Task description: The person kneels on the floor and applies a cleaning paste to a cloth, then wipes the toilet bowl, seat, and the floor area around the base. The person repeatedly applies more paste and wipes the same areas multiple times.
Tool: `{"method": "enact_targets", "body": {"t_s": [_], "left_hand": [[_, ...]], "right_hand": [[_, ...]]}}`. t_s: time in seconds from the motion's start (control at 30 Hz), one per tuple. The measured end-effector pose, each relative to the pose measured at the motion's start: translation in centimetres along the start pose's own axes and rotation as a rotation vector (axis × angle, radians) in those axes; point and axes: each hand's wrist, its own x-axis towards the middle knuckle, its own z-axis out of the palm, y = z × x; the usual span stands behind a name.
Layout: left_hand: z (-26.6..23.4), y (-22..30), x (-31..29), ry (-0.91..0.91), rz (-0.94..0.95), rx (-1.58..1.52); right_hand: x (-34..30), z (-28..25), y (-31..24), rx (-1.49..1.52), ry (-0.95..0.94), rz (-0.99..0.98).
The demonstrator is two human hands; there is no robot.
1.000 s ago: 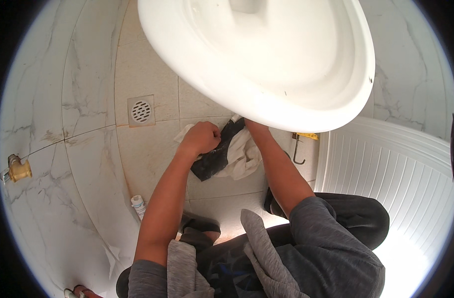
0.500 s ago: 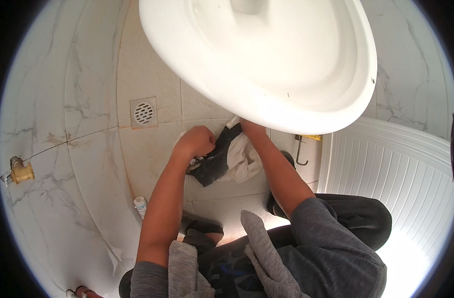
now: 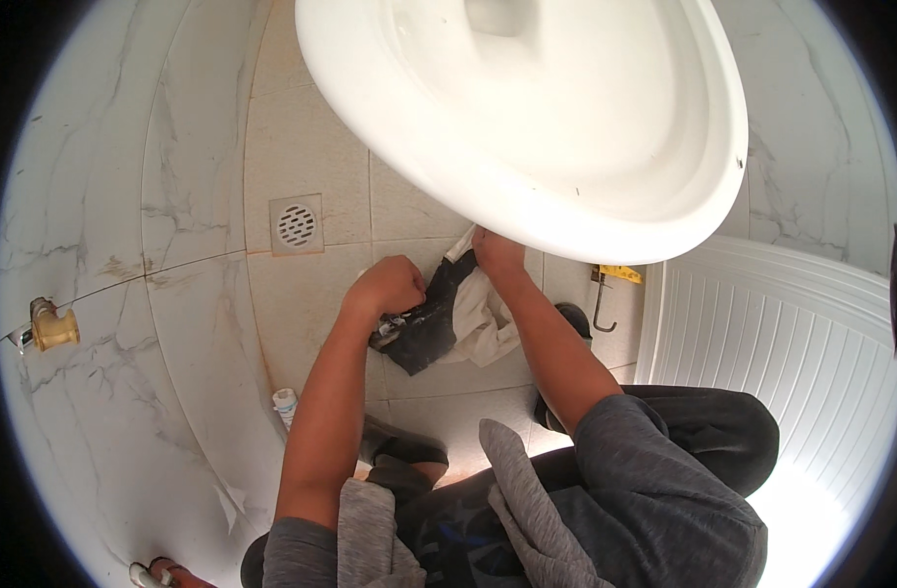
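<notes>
A black and off-white cloth (image 3: 431, 328) with white smears hangs bunched between my two hands, low over the tiled floor. My left hand (image 3: 392, 286) is closed in a fist at the cloth's left end. At its upper right end, my right hand (image 3: 498, 253) grips the pale edge, fingers partly hidden beside the rim of a large white ceramic bowl (image 3: 527, 223). The bowl's smooth rim stands just above that hand, with a few dark specks inside. Whether it is a toilet or a basin, I cannot tell.
A round floor drain (image 3: 297, 226) lies to the left. A yellow-handled tool with a hooked metal rod (image 3: 605, 299) rests right of my hands. Nearby are a small white bottle (image 3: 285, 407), a brass wall valve (image 3: 54, 325), marbled walls and a white ribbed panel (image 3: 752, 323).
The whole view has shifted slightly, so the drain, valve and bowl appear a little farther right. Both hands keep nearly the same hold on the cloth.
</notes>
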Motion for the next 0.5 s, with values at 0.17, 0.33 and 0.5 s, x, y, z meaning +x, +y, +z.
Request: {"method": "enact_targets", "body": {"t_s": [0.17,0.33,0.5], "left_hand": [[0.1,-0.3,0.1,-0.018,-0.028,-0.007],[0.1,-0.5,0.1,-0.041,-0.014,0.001],[0.2,-0.5,0.2,-0.073,-0.055,0.005]], "right_hand": [[-0.1,0.3,-0.1,-0.008,0.02,-0.053],[-0.1,1.3,0.4,-0.033,0.063,-0.069],[-0.4,2.4,0.7,-0.02,0.147,-0.151]]}}
